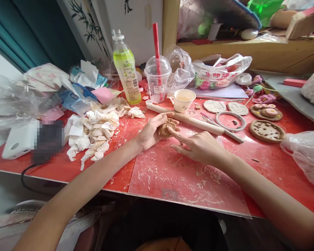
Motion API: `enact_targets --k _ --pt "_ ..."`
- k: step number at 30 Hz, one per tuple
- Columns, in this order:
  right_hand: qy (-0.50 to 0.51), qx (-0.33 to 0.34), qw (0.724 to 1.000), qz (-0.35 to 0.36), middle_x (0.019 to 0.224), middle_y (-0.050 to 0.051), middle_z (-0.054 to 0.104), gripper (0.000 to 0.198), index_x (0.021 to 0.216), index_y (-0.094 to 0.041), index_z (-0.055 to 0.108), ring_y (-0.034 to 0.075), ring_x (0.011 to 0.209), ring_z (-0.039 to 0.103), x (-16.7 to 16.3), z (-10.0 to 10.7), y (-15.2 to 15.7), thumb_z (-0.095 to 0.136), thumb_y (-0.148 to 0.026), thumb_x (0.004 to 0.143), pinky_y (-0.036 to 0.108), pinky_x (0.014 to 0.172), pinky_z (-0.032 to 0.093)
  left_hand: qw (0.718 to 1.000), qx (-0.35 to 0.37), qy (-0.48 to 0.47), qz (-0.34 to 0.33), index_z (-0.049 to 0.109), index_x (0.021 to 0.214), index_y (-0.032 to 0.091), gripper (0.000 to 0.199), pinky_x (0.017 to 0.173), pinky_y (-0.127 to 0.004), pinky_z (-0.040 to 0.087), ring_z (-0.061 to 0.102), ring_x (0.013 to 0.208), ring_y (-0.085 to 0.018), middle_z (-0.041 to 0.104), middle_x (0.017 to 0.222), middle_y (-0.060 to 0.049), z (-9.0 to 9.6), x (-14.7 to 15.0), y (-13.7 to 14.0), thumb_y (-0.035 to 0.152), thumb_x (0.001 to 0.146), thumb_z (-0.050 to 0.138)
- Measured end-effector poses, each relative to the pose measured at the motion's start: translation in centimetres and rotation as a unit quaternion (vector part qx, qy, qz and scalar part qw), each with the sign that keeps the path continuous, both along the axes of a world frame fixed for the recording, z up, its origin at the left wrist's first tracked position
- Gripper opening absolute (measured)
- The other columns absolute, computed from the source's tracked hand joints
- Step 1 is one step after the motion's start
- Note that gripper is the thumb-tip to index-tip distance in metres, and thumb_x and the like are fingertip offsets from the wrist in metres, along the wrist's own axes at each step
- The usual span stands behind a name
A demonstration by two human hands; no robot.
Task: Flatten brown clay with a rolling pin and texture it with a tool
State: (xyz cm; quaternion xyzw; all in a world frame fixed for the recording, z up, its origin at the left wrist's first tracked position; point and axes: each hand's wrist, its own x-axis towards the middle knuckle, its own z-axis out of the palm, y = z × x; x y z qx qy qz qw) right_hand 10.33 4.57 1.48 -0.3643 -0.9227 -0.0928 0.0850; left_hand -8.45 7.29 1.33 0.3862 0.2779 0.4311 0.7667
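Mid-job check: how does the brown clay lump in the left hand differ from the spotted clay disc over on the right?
The brown clay lump is held in the left hand; the spotted clay disc lies on the red table.
The lump is rough and uneven; the disc is round and flattish.
The lump is plain brown; the disc has a pale, dark-spotted middle.
Both show brown, the disc at its rim.

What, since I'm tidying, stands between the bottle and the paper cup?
A clear plastic cup with a red straw stands between the bottle and paper cup, in the head view.
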Motion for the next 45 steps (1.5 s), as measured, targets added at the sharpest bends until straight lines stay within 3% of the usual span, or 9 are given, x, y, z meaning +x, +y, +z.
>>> enact_targets --k 4,8,14,23,28,33,36,39,45 --pt "0.065 0.067 0.995 0.045 0.052 0.001 0.064 0.039 0.122 -0.024 0.061 0.013 0.043 0.051 0.6 0.6 0.1 0.039 -0.038 0.093 0.027 0.049 0.030 0.999 0.000 0.012 -0.044 0.056 0.110 0.018 0.023 0.064 -0.022 0.050 0.065 0.075 -0.012 0.067 0.094 -0.005 -0.2 0.1 -0.2 0.026 0.092 0.043" --pt "0.117 0.114 0.986 0.034 0.059 0.001 0.066 0.042 0.129 -0.020 0.056 0.011 0.043 0.050 0.6 0.7 0.1 0.040 -0.036 0.093 0.026 0.051 0.033 0.997 0.010 0.000 -0.079 0.055 0.113 0.018 0.026 0.072 -0.027 0.051 0.065 0.080 -0.014 0.068 0.095 -0.007 -0.5 0.1 -0.2 0.026 0.091 0.045" --pt "0.049 0.091 0.994 0.029 0.045 0.001 0.058 0.050 0.133 -0.017 0.051 0.013 0.037 0.046 0.0 -0.2 0.1 0.036 -0.043 0.093 0.028 0.045 0.019 0.997 -0.032 -0.015 -0.067 0.057 0.108 0.015 0.029 0.076 -0.032 0.050 0.064 0.076 -0.015 0.067 0.087 -0.006 0.1 0.1 -0.3 0.033 0.091 0.042" --pt "0.065 0.045 0.996 0.048 0.046 0.001 0.059 0.039 0.113 -0.022 0.067 0.010 0.038 0.040 0.2 -0.2 -0.1 0.039 -0.041 0.093 0.027 0.048 0.017 0.998 -0.016 -0.002 -0.065 0.056 0.108 0.017 0.027 0.067 -0.029 0.050 0.064 0.073 -0.014 0.064 0.093 -0.006 0.3 0.1 -0.4 0.032 0.091 0.041" --pt "0.017 0.044 0.997 0.063 0.048 0.001 0.062 0.039 0.117 -0.025 0.065 0.011 0.040 0.042 0.3 -0.1 -0.2 0.038 -0.040 0.094 0.029 0.049 0.017 0.999 0.009 0.015 -0.044 0.053 0.107 0.018 0.020 0.067 -0.031 0.051 0.066 0.073 -0.017 0.063 0.098 -0.006 0.1 0.2 -0.2 0.022 0.090 0.044" --pt "0.025 0.064 0.994 0.089 0.050 -0.001 0.063 0.038 0.123 -0.028 0.060 0.011 0.041 0.042 0.9 0.5 -0.1 0.039 -0.039 0.094 0.029 0.050 0.023 0.998 -0.017 0.034 -0.041 0.057 0.105 0.017 0.025 0.064 -0.026 0.050 0.065 0.072 -0.014 0.065 0.094 -0.007 -0.2 0.3 0.0 0.032 0.092 0.042" --pt "0.049 0.085 0.993 0.063 0.058 -0.001 0.067 0.042 0.131 -0.027 0.052 0.011 0.044 0.046 0.7 0.6 -0.2 0.038 -0.039 0.094 0.029 0.052 0.026 0.998 -0.034 0.035 -0.027 0.059 0.104 0.016 0.032 0.062 -0.023 0.048 0.064 0.072 -0.013 0.066 0.092 -0.006 -0.2 0.3 0.1 0.041 0.091 0.043" --pt "-0.001 0.076 0.997 0.029 0.063 0.002 0.069 0.048 0.135 -0.023 0.048 0.014 0.046 0.051 0.2 0.4 -0.4 0.036 -0.045 0.093 0.030 0.049 0.023 0.998 -0.040 0.028 -0.035 0.058 0.106 0.017 0.042 0.065 -0.026 0.049 0.064 0.074 -0.015 0.066 0.093 -0.007 0.0 0.2 0.1 0.051 0.089 0.041" --pt "0.010 0.089 0.996 0.021 0.058 0.001 0.066 0.049 0.138 -0.022 0.044 0.014 0.045 0.051 0.0 0.3 -0.6 0.034 -0.042 0.095 0.029 0.049 0.024 0.998 -0.047 0.028 -0.030 0.057 0.105 0.017 0.034 0.068 -0.027 0.049 0.063 0.072 -0.014 0.066 0.091 -0.006 0.4 0.3 -0.2 0.045 0.089 0.046"
